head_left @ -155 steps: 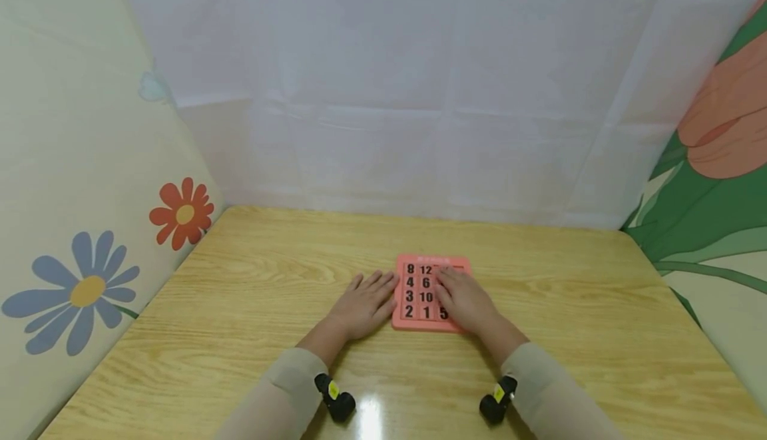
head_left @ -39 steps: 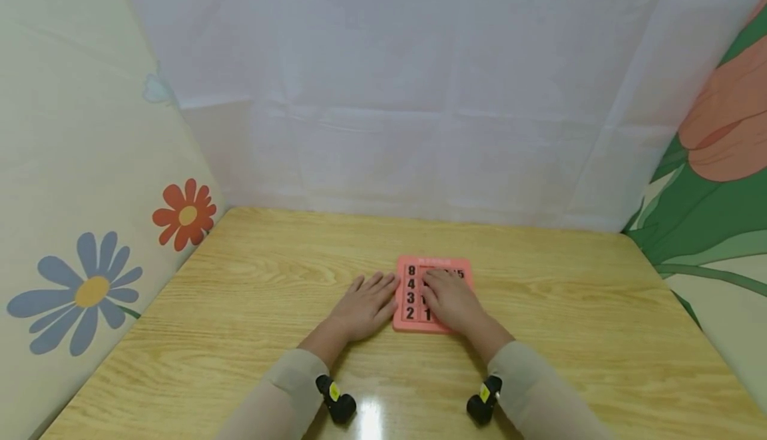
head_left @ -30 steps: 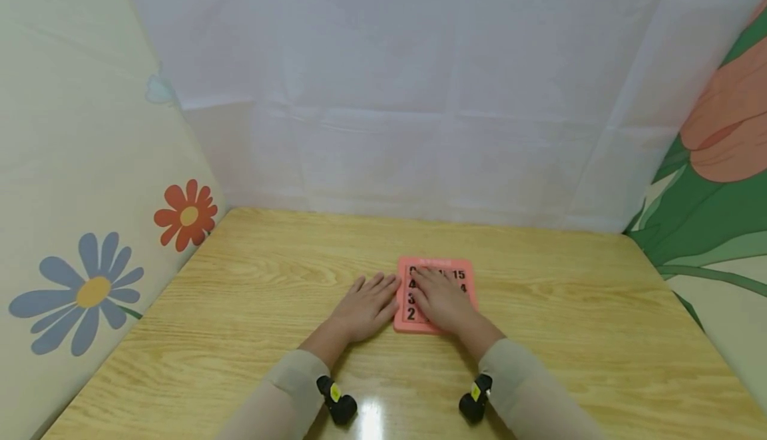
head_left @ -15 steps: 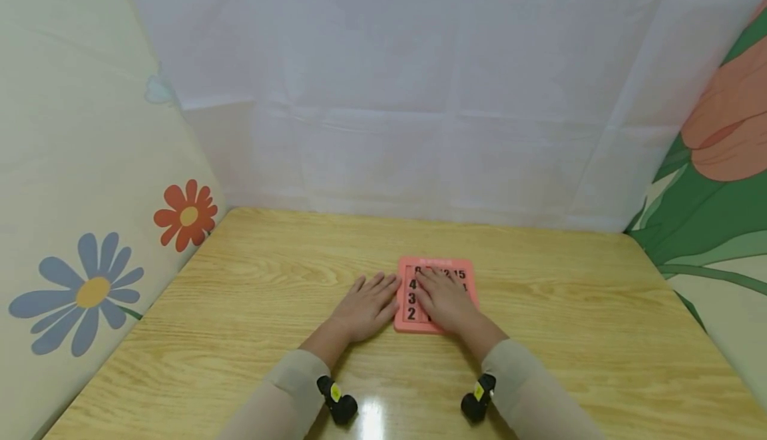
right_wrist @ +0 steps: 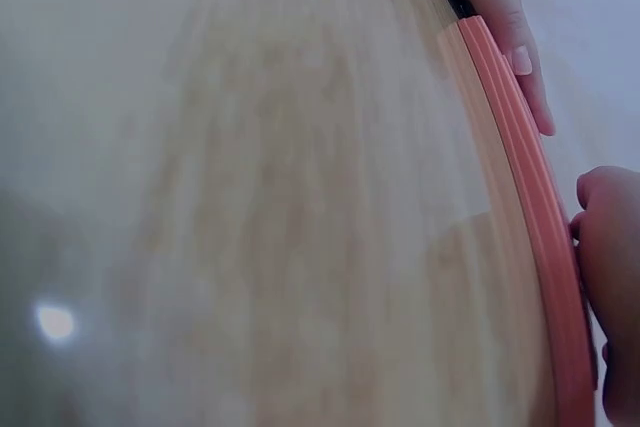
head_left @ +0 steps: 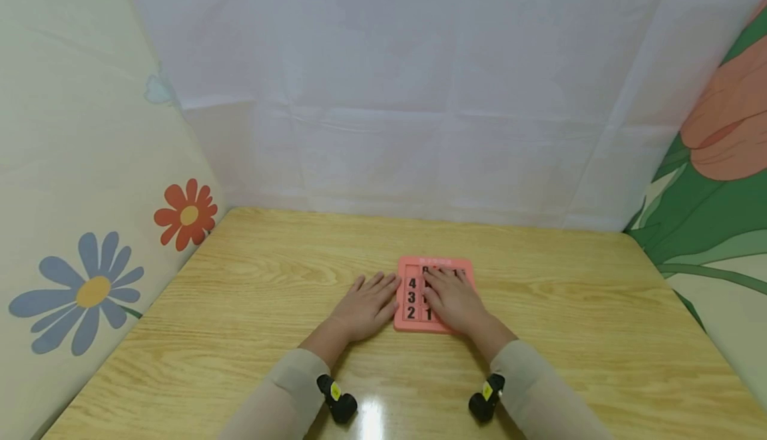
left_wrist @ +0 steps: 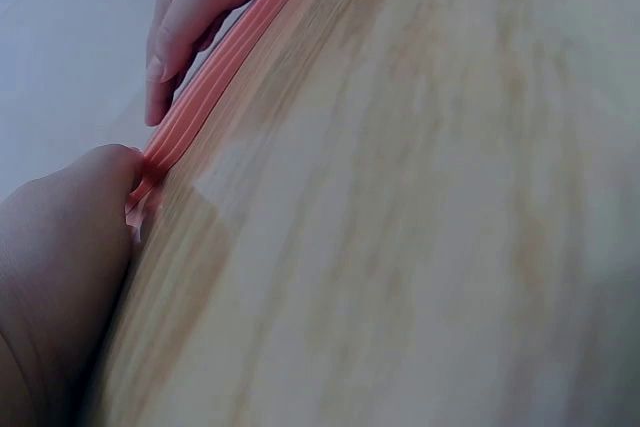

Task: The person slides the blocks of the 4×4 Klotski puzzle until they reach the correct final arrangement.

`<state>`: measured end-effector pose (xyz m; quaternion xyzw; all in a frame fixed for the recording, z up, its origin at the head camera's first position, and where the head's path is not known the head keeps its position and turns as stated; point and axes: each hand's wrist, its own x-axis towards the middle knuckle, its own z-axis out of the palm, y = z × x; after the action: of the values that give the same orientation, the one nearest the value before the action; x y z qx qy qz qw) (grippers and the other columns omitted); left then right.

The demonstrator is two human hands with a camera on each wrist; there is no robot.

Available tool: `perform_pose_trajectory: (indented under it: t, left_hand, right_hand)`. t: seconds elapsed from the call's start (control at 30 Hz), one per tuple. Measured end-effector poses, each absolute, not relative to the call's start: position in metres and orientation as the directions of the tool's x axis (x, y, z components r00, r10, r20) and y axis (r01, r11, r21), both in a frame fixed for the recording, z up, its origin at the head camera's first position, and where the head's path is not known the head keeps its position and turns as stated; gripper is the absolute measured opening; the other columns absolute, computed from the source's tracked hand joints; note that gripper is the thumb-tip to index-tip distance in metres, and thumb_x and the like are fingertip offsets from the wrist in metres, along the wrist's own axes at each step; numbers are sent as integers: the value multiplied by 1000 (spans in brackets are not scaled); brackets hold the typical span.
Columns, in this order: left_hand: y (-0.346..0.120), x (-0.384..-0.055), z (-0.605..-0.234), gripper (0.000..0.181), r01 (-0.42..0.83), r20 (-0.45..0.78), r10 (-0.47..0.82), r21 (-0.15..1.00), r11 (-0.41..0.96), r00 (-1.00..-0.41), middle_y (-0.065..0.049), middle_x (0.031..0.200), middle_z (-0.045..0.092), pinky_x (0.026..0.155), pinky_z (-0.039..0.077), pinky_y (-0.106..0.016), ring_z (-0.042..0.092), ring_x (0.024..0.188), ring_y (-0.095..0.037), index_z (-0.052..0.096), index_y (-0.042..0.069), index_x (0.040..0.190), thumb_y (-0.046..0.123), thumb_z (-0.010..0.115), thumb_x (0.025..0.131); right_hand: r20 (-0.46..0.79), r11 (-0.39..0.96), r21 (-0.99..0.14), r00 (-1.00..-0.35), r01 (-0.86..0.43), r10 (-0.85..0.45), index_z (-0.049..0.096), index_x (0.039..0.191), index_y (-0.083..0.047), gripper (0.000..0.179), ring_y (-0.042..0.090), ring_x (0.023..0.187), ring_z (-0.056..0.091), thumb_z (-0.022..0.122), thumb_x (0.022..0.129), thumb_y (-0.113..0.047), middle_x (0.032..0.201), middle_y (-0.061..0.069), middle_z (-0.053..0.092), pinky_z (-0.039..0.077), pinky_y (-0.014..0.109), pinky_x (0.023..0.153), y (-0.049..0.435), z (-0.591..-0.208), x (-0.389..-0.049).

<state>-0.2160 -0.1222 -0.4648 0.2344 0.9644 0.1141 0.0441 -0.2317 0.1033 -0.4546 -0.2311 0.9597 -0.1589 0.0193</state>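
Note:
A pink sliding number puzzle (head_left: 407, 326) with black numerals lies flat on the table. My left hand (head_left: 363, 310) rests palm down at its left side, fingers extended, fingertips against the frame. Over the puzzle's right part lies my right hand (head_left: 455, 300), its fingertips touching tiles in the top row. The 8 tile (head_left: 425, 269) shows in the second column, and the top left cell is vacant. Below it, 4, 3 and 2 run down the left column. My right hand hides most other tiles. Both wrist views show the puzzle's pink edge (right_wrist: 530, 187) from the side.
The wood-grain table (head_left: 269, 260) extends around the puzzle. A white cloth (head_left: 371, 94) hangs behind it, with flower-printed cloths at left and right. Black wrist cameras (head_left: 337, 400) are strapped near both cuffs.
My right hand moved left to the upper left tiles, then back right. The 8 tile slid right from the top left corner, leaving that cell vacant. My left hand stayed put.

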Motion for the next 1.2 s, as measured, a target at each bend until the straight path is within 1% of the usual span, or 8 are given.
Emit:
perform_pose_trajectory:
  t: [0.17, 0.47, 0.73, 0.9, 1.07, 1.2]
  left_hand:
    - [-123, -217, -467, 58, 442, -22, 463, 258, 859, -886, -1, 163, 25, 125, 10, -51, 19, 153, -26, 27, 17, 156, 45, 30, 106]
    - [-122, -216, -462, 59, 444, -42, 466, 239, 864, -884, -1, 163, 25, 125, 10, -51, 18, 153, -25, 26, 17, 157, 46, 30, 106]
    - [-121, -216, -462, 59, 440, -46, 464, 246, 863, -885, 0, 163, 24, 125, 9, -51, 18, 153, -25, 25, 18, 157, 46, 29, 106]
    - [-121, -216, -463, 59, 443, -46, 467, 245, 862, -883, 0, 163, 24, 125, 10, -52, 18, 153, -25, 25, 18, 157, 46, 29, 106]
    - [-121, -216, -464, 58, 444, -40, 467, 244, 862, -884, -1, 163, 25, 125, 10, -52, 18, 153, -26, 26, 17, 157, 45, 29, 106]
    - [-121, -216, -464, 58, 447, -30, 468, 244, 860, -883, -2, 163, 27, 125, 11, -52, 20, 152, -26, 28, 16, 156, 44, 30, 106]
  right_hand:
    - [46, 847, -314, -898, -429, -438, 46, 148, -10, 49, 31, 148, 29, 37, 106, -35, 155, 9, 41, 16, 54, 123, 108, -457, -234]
    - [46, 845, -322, -899, -426, -436, 46, 147, -10, 49, 31, 148, 30, 38, 106, -35, 155, 11, 41, 17, 54, 123, 111, -456, -233]
    - [60, 830, -353, -896, -432, -441, 48, 146, -11, 49, 29, 149, 28, 41, 105, -36, 155, 8, 42, 16, 53, 123, 111, -458, -223]
    - [74, 802, -355, -869, -481, -489, 47, 147, -13, 49, 28, 149, 29, 41, 105, -36, 156, 7, 40, 19, 52, 123, 114, -459, -209]
    - [98, 770, -355, -840, -530, -533, 48, 146, -13, 48, 28, 148, 31, 43, 104, -36, 155, 5, 42, 20, 50, 123, 115, -459, -193]
    - [92, 743, -365, -816, -561, -571, 48, 146, -14, 48, 26, 149, 30, 42, 104, -36, 156, 4, 40, 20, 50, 123, 114, -459, -181]
